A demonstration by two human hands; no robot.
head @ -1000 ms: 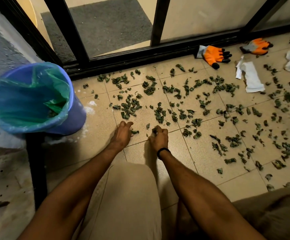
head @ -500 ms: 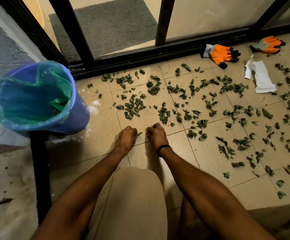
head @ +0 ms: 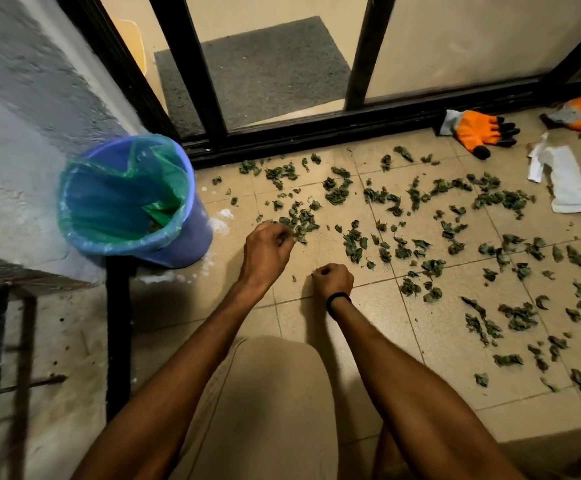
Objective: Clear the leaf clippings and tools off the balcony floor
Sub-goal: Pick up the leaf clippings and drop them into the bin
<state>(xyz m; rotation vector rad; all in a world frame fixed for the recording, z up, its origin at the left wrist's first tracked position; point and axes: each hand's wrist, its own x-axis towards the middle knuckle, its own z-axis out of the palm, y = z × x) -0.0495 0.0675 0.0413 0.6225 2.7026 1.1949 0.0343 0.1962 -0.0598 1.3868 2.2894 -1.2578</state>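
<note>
Just ahead of the left hand [head: 267, 250] sits a cluster of leaf clippings [head: 301, 220]; its curled fingers pinch several. Right hand [head: 334, 280] is clenched, contents not visible. Gather a full handful before swinging left to the bin [head: 195, 233], to avoid spills.

I'm working from a single view, the camera on the person's head. It faces forward and steeply down, close over both forearms, onto the tiled balcony floor [head: 455, 368]. The left hand [head: 266, 249] and right hand [head: 334, 280] sit near the centre, and a bent knee [head: 271, 410] fills 6 o'clock. The wide lens takes in the blue bin [head: 195, 237] at 9 o'clock, the black door frame [head: 316, 133] across 12 o'clock and an orange glove [head: 477, 131] at 2 o'clock.
</note>
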